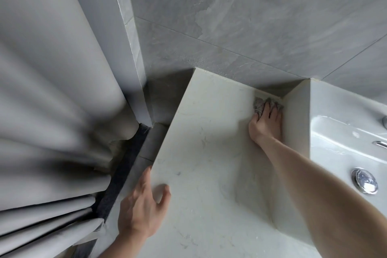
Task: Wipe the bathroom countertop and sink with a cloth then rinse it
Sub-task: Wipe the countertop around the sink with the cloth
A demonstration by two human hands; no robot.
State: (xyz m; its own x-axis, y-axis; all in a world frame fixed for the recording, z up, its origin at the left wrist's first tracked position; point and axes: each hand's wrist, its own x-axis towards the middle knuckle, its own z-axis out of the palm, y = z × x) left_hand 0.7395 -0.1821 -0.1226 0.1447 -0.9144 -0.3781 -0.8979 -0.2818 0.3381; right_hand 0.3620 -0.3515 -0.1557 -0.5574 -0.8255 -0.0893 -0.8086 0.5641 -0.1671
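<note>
The pale marbled countertop [209, 142] fills the middle of the head view. My right hand [266, 123] presses a grey cloth [259, 105] flat into the counter's far corner, where it meets the tiled wall and the raised side of the white sink [343, 132]. Only the cloth's far part shows beyond my fingers. My left hand [142, 209] rests on the counter's left edge, thumb on top, fingers spread and holding nothing.
A grey shower curtain [52, 100] hangs at the left, beside a dark floor strip [123, 165]. Grey tiled wall [251, 16] stands behind the counter. The sink's chrome drain plug [364, 180] and part of a tap [380, 143] show at the right edge.
</note>
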